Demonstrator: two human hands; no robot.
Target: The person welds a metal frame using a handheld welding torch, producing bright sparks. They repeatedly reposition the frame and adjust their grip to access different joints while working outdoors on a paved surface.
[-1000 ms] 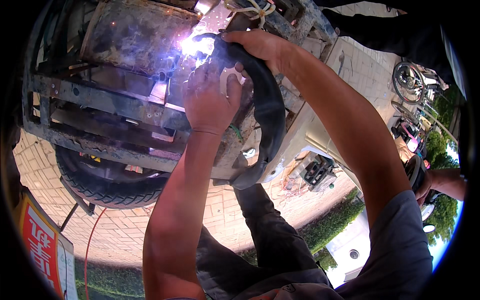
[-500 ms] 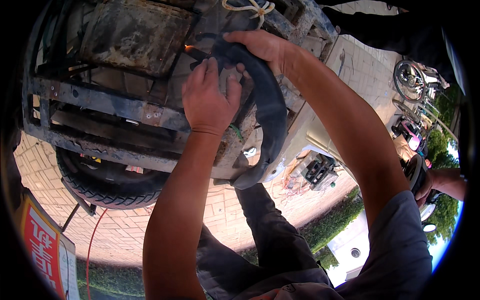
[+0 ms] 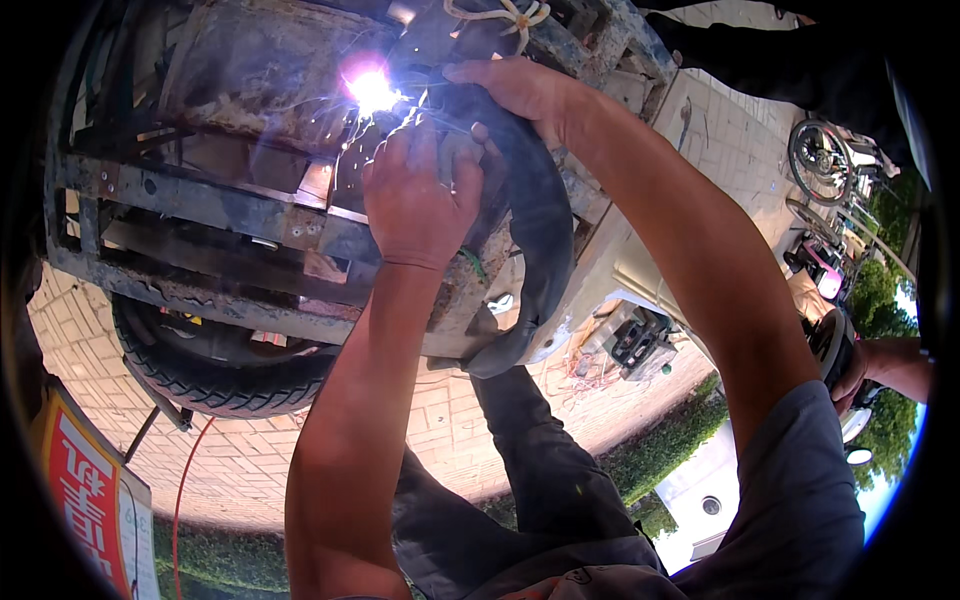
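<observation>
Head view — left hand (image 3: 420, 195) raised, fingers curled beside welding spark (image 3: 370, 90).

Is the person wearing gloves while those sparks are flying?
No, both the left hand and the right hand are bare beside the bright spark on the rusty metal frame.

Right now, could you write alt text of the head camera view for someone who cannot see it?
A bright welding arc flares on a rusty metal frame, with the left hand just beside it. The right hand rests on a black curved guard; a tyre lies below.
</observation>
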